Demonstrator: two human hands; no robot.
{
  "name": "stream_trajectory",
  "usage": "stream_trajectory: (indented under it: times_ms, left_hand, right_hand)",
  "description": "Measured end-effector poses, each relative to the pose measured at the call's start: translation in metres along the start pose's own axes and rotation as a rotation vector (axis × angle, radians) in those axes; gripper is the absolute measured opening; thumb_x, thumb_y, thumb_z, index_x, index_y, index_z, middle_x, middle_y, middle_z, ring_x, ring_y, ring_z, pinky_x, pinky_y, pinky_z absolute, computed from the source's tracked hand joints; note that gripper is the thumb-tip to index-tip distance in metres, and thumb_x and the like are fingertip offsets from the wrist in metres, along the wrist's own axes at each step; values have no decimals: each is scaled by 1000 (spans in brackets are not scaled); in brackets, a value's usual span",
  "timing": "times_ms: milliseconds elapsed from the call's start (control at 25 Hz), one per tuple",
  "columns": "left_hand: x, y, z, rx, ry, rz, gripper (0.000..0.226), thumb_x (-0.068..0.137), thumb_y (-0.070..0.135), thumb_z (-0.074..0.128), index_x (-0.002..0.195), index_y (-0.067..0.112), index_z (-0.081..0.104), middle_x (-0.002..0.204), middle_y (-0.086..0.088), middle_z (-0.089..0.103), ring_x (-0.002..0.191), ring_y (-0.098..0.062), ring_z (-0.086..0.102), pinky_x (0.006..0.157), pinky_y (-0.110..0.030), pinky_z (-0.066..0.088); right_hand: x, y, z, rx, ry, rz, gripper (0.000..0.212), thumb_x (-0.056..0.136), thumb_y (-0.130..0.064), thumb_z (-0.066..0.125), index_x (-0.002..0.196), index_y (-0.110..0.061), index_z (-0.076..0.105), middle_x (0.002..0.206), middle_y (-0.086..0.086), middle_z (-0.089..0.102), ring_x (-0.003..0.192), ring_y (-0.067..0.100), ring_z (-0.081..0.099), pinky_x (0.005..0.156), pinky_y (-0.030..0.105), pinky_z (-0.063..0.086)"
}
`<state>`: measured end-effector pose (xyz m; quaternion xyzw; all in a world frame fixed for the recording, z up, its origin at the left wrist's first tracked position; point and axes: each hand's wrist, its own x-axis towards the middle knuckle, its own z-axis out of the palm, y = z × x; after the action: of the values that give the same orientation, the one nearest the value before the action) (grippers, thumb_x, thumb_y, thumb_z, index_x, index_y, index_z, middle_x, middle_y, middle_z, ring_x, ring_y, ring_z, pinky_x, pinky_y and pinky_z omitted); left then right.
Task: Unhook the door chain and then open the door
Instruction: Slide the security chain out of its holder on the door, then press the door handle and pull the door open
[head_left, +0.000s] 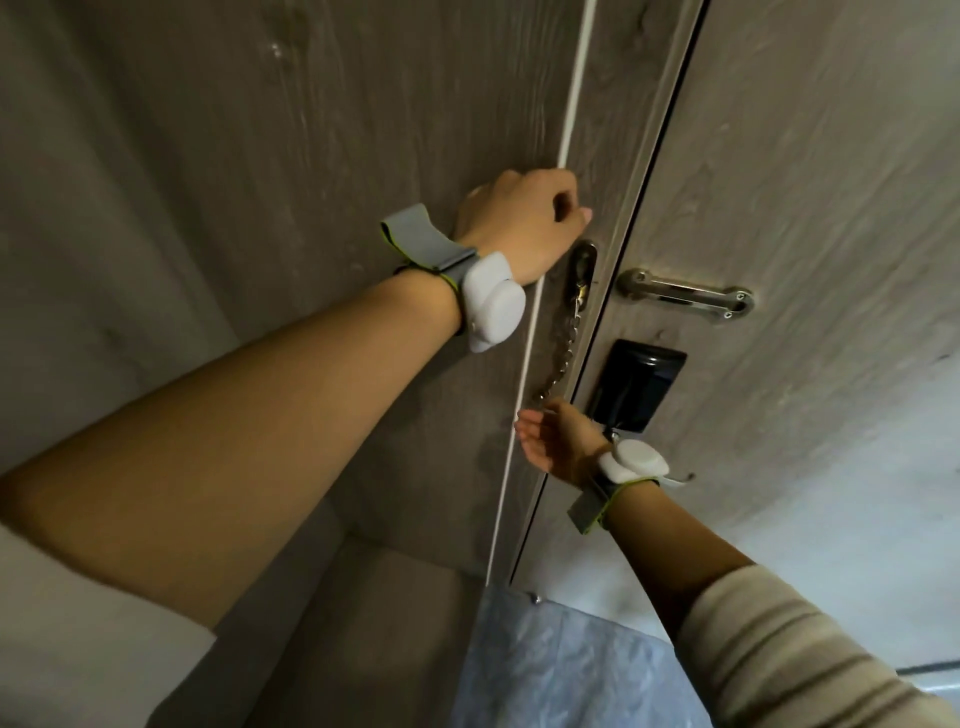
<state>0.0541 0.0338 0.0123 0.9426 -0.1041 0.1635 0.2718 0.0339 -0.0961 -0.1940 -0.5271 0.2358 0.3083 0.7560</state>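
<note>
Steel door chain (563, 348) hangs slack from its frame plate (584, 265), long axis running down and slightly left, free end at the right hand (553, 441), whose grip I cannot make out. Left hand (524, 221) is curled against the frame, holding nothing visible. Chain appears unhooked from the door's slide track (685, 296); next step is the handle, hidden here.

The door (810, 171) looks like matt grey wood. The chain (563, 353) and slide track (685, 296) are shiny metal. The lock panel (641, 384) is glossy black.

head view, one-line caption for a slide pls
Door chain hangs unhooked from the frame; left hand up by the door edge, right hand below the chain's loose end.
</note>
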Motion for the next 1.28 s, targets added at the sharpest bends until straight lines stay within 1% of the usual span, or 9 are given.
stream_trajectory:
  times_ms: [240,440,560,640,760,880,960,1160,1280]
  left_hand:
    - [-12,-7,13,-162,-17,2,29,85,44,54,98,19,62,78,-5,69,83,-31,70,80,-47,57]
    - [-56,-33,57,-316,-81,-96,22,84,43,55,92,25,65,74,-7,73,75,-24,72,77,-49,59]
    - [-95,-57,90,-433,-200,-219,15,92,27,58,94,15,67,76,-8,72,74,-25,72,77,-50,60]
    - [-121,-74,105,-481,-251,-307,16,94,23,56,96,11,67,75,-7,72,72,-24,70,71,-40,59]
    - [-157,-91,120,-522,-359,-459,21,97,19,52,102,4,65,78,-10,71,59,-11,65,55,-15,48]
    - [-182,-105,130,-574,-401,-554,21,98,23,50,100,9,66,77,-7,71,53,-3,64,47,-10,44]
    - [-189,-108,133,-588,-385,-572,21,99,26,49,98,13,66,78,-5,73,59,-8,65,50,-11,46]
    - [-195,-88,135,-644,-289,-533,21,98,21,48,99,9,66,82,-11,71,63,-17,61,52,-11,44]
    - [-196,-71,144,-717,-264,-521,23,99,22,47,106,10,66,93,-10,70,76,-19,63,56,-8,45]
  right_hand:
    - [-28,-21,-54,-769,465,-409,41,98,-31,53,70,-6,69,74,19,74,60,28,67,65,38,60]
    - [-30,-15,-86,-1237,573,-292,44,94,-51,55,61,-21,60,86,12,70,79,29,66,76,36,54]
    - [-4,0,-96,-1309,532,-184,53,93,-64,44,82,-18,67,107,13,72,102,34,65,105,48,46]
    - [14,10,-102,-1262,527,-183,64,93,-66,37,97,-15,74,111,12,74,108,36,65,113,57,35]
    - [23,21,-110,-1115,520,-272,72,87,-73,29,85,-20,77,101,14,75,99,37,67,109,58,40]
    - [30,37,-119,-900,482,-311,66,79,-77,35,66,-23,71,99,16,77,99,39,68,102,53,49]
    - [25,42,-116,-854,491,-310,73,71,-81,32,70,-20,72,102,18,77,99,40,68,101,53,49]
    - [-28,60,-103,-1376,616,-379,64,102,-58,30,89,-14,75,96,14,74,97,35,67,115,53,25]
    - [-54,79,-109,-1477,569,-438,57,103,-55,35,95,-15,75,102,13,76,101,35,68,112,49,29]
